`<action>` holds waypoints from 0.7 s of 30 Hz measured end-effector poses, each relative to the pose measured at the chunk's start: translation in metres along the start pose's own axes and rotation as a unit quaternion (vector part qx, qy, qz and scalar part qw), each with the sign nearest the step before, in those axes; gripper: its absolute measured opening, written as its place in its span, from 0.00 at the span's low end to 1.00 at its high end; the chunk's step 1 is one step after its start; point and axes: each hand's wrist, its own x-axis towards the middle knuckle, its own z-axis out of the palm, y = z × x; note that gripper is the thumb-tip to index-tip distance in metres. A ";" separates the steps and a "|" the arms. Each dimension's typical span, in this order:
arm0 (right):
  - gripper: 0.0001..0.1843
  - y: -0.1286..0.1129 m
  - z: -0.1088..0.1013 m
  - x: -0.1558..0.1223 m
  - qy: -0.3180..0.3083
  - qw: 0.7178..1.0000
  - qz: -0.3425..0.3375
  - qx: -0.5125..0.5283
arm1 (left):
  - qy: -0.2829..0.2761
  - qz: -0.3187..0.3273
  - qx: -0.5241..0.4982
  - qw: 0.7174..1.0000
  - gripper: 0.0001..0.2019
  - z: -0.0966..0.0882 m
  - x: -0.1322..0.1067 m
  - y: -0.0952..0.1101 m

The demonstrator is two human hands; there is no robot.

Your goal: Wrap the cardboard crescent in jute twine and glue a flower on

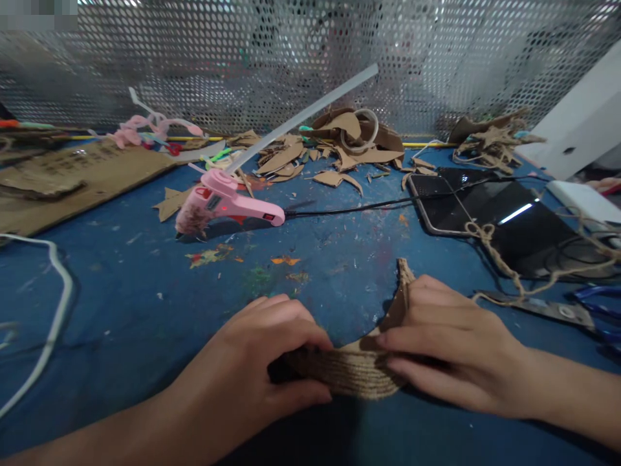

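A curved cardboard piece wrapped in jute twine (pixel 361 370) lies on the blue table (pixel 145 304) near the front edge. My left hand (pixel 262 362) grips its left end with the fingers curled over it. My right hand (pixel 446 340) holds the right part, fingers pressed together along the twine wrapping. The piece's upper tip (pixel 403 275) sticks up past my right hand. Loose jute twine (pixel 504 265) trails off to the right.
A pink glue gun (pixel 220 204) with a long glue stick (pixel 305 116) lies behind, its black cord running right. Cardboard scraps (pixel 334 155), a tape roll (pixel 359 129), a phone (pixel 439 200), a black tablet (pixel 528 236), scissors (pixel 557 310), a white cable (pixel 53 310) and a perforated metal wall (pixel 291 58) surround the area.
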 end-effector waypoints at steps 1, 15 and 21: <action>0.09 0.001 0.000 0.000 -0.007 1.000 -0.005 0.014 | 0.002 -0.001 0.002 1.000 0.10 0.000 0.000 0.000; 0.07 -0.001 0.002 0.000 -0.027 0.998 -0.009 -0.048 | 0.042 -0.048 -0.042 0.997 0.23 -0.002 -0.003 0.003; 0.09 -0.001 0.002 -0.001 -0.038 0.996 -0.022 -0.081 | 0.039 -0.033 -0.031 0.998 0.07 0.000 0.004 0.006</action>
